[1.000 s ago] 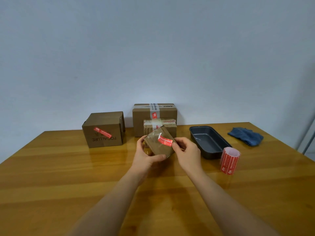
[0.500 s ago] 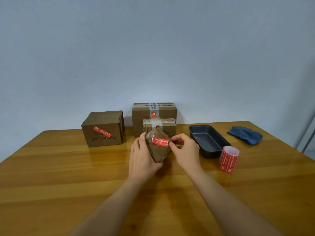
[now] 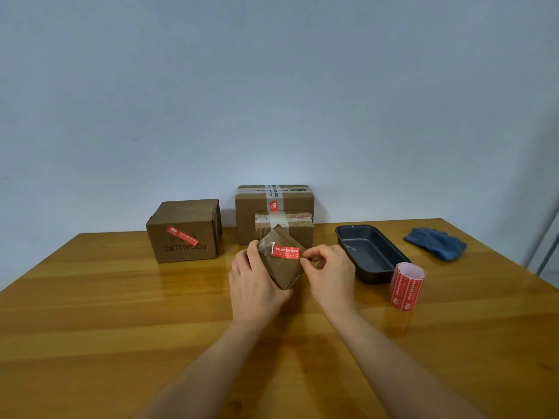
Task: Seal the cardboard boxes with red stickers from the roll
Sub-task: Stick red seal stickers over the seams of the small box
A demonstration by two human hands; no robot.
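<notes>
1. The left hand grips the small brown box from its 9 o'clock side, fingers curled behind it, holding it tilted above the desk near the centre.
2. A red sticker lies across the box's upper face, long axis running 9 to 3 o'clock.
3. The right hand sits at the box's 3 o'clock; its thumb and forefinger are pinched together at the sticker's right end, so this hand is nearer for pressing it down, I judge.
4. The sticker roll stands upright at 3 o'clock, well apart, just beside a dark baking tin.
</notes>
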